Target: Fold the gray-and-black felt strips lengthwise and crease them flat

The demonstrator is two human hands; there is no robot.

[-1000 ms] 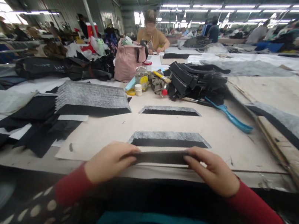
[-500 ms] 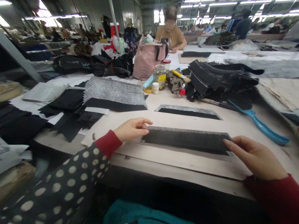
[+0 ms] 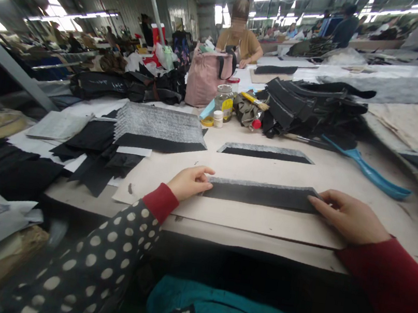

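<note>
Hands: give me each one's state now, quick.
Left hand: open, fingertips on the black strip, left end.
Right hand: open, fingers pressing its right end.

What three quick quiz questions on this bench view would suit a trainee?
1. True or false: both hands touch the near strip.
2. Which lies right of the far strip? A) blue tool B) pink bag C) jar
3. Fill in: the grey stack lies to the ____ of the far strip.

Key:
1. True: the left hand and right hand press its two ends flat on the board.
2. A: the blue tool; the pink bag and jar stand behind, to the left.
3. left
</note>
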